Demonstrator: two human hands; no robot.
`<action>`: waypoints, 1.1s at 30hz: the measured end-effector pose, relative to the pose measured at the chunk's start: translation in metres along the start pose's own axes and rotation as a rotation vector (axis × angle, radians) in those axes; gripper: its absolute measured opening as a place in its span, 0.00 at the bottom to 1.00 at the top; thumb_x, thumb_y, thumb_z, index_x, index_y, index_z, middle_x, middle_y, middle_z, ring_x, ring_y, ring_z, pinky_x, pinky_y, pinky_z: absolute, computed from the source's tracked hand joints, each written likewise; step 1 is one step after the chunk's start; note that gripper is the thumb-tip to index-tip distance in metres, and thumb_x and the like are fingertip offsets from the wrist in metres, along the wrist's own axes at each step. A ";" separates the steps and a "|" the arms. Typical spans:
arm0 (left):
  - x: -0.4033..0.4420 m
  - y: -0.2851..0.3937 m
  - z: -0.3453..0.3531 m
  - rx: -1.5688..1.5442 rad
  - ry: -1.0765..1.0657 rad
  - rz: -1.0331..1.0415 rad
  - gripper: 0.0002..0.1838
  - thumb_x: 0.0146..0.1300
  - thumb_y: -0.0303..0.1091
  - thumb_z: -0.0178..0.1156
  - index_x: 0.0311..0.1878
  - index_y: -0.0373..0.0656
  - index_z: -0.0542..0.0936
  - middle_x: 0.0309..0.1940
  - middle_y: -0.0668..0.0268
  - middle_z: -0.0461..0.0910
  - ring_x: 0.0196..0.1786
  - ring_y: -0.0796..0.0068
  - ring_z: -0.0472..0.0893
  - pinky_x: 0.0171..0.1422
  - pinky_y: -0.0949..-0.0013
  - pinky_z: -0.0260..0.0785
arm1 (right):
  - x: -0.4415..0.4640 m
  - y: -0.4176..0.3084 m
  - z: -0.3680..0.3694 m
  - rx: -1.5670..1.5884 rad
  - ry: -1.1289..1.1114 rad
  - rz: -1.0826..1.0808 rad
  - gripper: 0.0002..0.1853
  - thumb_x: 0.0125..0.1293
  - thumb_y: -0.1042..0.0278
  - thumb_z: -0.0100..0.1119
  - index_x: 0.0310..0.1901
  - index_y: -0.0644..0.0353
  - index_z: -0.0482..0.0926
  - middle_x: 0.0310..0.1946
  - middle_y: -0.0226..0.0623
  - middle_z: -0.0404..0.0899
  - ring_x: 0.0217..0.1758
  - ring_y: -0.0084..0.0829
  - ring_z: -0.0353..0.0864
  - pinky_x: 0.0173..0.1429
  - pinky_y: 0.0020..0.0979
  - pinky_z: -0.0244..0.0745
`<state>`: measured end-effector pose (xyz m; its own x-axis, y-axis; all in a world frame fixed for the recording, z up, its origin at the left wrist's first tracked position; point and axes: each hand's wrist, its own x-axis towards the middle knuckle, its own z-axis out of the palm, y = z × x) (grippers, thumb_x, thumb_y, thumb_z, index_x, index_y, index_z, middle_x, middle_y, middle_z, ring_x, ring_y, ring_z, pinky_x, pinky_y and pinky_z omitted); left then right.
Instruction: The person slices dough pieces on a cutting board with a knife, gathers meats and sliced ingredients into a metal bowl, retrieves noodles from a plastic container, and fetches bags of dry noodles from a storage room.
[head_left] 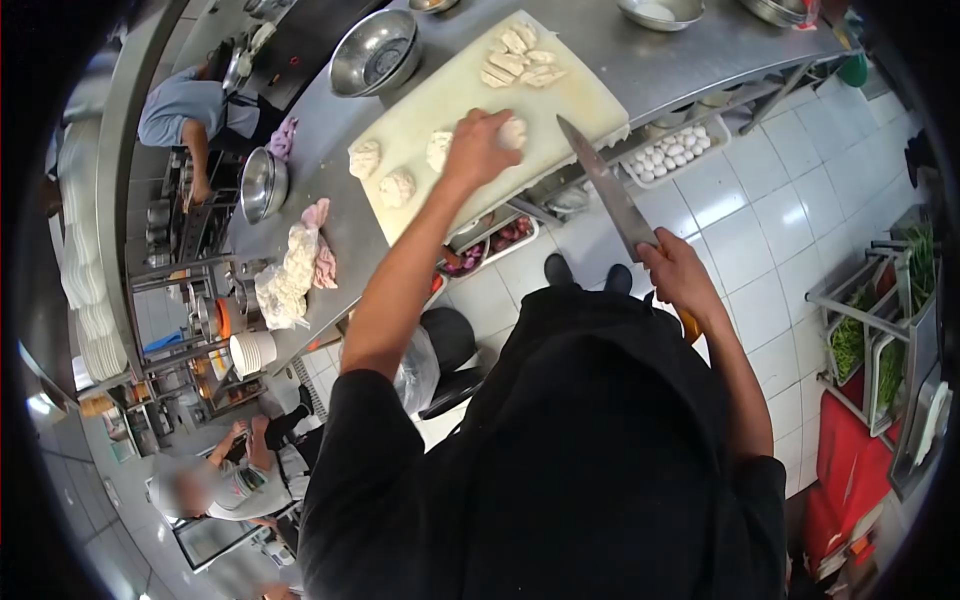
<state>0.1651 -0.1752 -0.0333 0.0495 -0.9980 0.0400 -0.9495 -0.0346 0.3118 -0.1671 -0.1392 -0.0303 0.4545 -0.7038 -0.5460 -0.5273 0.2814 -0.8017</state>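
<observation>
- Right hand (675, 268): closing around the handle end of a large knife (612, 195), holding it past the board's near edge. Blade is pointing up and away toward the board, its tip reaching close to the board's right side.
- Left hand (483, 145): reaching over the board, fingers bending downward, thumb and fingers curving about a pale round piece (513, 133). Cannot tell whether they are squeezing it or only resting against it.
- That piece is lying on the board at the left hand's fingertips, to the left of the knife tip, apart from the right hand.
- Three more pale lumps are sitting on the board: one (439, 150) just beside the left hand, two (397, 187) (365, 158) nearer the board's left end.
- White cutting board (570, 105): lying on a steel counter (690, 50) and carrying all of these.
- Below the counter: a tray of white eggs (668, 156) and containers of purplish-red produce (512, 232) are showing.
- Cut pale pieces (520, 58): lying grouped at the board's far end, beyond the left hand.
- Metal bowl (375, 53): standing beside the board's far left edge; a second bowl (264, 185) is standing further left, near a pink cloth (283, 138).
- Beyond the counter, a person in a grey shirt (178, 110) is bending forward, one arm reaching down.
</observation>
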 end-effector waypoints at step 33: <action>0.004 0.016 0.020 -0.237 0.165 -0.132 0.16 0.56 0.36 0.63 0.48 0.43 0.81 0.45 0.56 0.76 0.51 0.57 0.75 0.57 0.64 0.67 | 0.017 -0.003 0.002 0.079 -0.070 -0.010 0.14 0.68 0.61 0.48 0.35 0.65 0.68 0.16 0.33 0.67 0.12 0.24 0.67 0.17 0.28 0.63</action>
<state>0.1443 -0.1809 -0.0472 0.2352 -0.9629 0.1321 -0.8342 -0.1303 0.5359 -0.1565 -0.1512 -0.0380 0.5097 -0.6604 -0.5514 -0.4656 0.3272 -0.8223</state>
